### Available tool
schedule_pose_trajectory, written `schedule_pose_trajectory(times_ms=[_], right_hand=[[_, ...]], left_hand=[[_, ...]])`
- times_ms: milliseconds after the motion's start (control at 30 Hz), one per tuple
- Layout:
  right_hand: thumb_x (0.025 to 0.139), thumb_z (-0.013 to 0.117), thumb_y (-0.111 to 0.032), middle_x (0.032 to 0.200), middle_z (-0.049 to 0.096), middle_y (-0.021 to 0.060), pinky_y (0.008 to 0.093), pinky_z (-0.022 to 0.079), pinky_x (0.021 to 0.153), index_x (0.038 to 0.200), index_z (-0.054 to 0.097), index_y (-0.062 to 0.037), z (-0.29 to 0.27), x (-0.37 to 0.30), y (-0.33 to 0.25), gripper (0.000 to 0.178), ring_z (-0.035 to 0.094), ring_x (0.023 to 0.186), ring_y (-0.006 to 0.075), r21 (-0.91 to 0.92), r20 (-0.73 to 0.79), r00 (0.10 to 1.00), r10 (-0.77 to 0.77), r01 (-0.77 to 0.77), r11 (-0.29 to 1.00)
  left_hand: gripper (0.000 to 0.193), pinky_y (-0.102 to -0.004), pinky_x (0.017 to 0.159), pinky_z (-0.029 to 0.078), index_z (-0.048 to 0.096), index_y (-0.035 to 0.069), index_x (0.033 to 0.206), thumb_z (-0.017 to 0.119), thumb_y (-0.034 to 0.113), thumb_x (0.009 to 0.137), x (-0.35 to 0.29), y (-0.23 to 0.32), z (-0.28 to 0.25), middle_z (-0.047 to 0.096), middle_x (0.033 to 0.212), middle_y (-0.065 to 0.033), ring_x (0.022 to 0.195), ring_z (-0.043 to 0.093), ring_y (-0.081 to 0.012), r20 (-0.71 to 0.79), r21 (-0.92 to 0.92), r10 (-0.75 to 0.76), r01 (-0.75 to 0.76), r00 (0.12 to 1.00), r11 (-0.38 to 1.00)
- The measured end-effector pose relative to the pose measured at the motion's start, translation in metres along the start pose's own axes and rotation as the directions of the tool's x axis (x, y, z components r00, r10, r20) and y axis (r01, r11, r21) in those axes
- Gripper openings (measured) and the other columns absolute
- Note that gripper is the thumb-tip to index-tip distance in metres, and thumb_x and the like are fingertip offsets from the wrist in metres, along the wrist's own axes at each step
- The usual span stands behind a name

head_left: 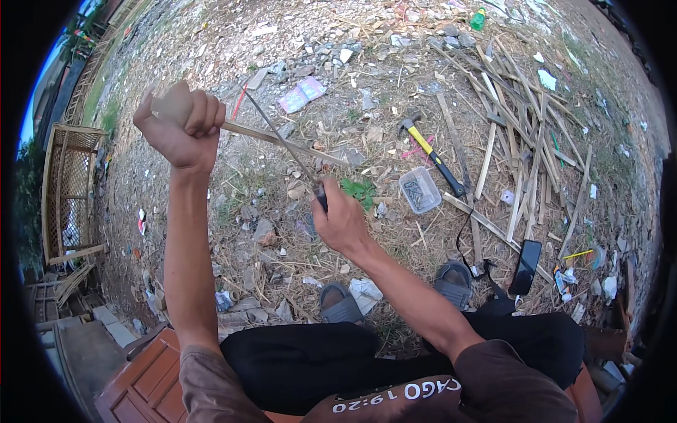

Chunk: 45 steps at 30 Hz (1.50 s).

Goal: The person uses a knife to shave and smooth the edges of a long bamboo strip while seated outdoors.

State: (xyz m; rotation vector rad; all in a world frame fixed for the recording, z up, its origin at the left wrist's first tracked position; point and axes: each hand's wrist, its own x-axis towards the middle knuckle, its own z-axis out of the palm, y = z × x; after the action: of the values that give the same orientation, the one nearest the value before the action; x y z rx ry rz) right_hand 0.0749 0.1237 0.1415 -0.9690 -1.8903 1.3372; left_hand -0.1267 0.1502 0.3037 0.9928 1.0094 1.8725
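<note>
My left hand (180, 127) is raised at the left, its fingers closed round one end of a wooden slat (282, 142). A pale patch shows over the knuckles, and I cannot make out what it is. From the fist the slat points right and slightly down. My right hand (342, 218), lower and nearer the middle, grips the black handle of a long knife (283, 139). Its narrow dark blade slants up and left, crossing the slat partway along. Whether blade and slat touch is hard to tell.
A yellow-and-black hammer (432, 156) lies beside a clear plastic tub (420, 190) of nails. Further right is a loose pile of wooden slats (518, 134), with a black phone (525, 268) nearer me. Stones and litter cover the ground. A lattice wooden frame (70, 194) stands left.
</note>
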Motion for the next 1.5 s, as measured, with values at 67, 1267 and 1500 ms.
schedule_pose_trajectory(times_ms=[67,1267,1500], right_hand=[[0.087,0.052,-0.009,0.075,0.06,0.0274,0.0535,0.047,0.06,0.1,0.043,0.0011,-0.006,0.011,-0.027,0.019,0.06,0.066,0.0466,0.064,-0.023,0.998,-0.066,0.068,0.996],[0.082,0.054,-0.007,0.065,0.059,0.0298,0.0563,0.05,0.063,0.101,0.04,0.0034,-0.021,0.025,0.017,0.025,0.061,0.064,0.0499,-0.248,0.084,0.995,0.057,-0.035,0.968],[0.086,0.055,-0.013,0.07,0.06,0.0253,0.0502,0.045,0.061,0.1,0.043,0.0032,-0.015,0.024,0.034,0.024,0.061,0.066,0.0449,0.124,0.029,0.985,0.168,-0.171,0.978]], left_hand=[[0.051,-0.0262,0.044,0.018,0.027,0.016,0.056,0.037,0.054,0.088,-0.001,-0.001,0.008,0.023,0.045,0.0043,0.041,0.017,-0.0089,0.0,0.02,0.017,-0.017,1.0,1.0],[0.05,-0.0285,0.045,0.015,0.025,0.016,0.056,0.034,0.054,0.087,-0.004,-0.008,0.03,0.019,0.045,0.004,0.041,0.013,-0.0101,-0.095,0.087,0.073,-0.064,0.993,0.994],[0.051,-0.03,0.044,0.017,0.024,0.015,0.055,0.016,0.049,0.093,-0.006,-0.009,0.036,0.019,0.045,0.0023,0.043,0.013,-0.0128,-0.018,0.105,0.04,-0.038,0.999,0.994]])
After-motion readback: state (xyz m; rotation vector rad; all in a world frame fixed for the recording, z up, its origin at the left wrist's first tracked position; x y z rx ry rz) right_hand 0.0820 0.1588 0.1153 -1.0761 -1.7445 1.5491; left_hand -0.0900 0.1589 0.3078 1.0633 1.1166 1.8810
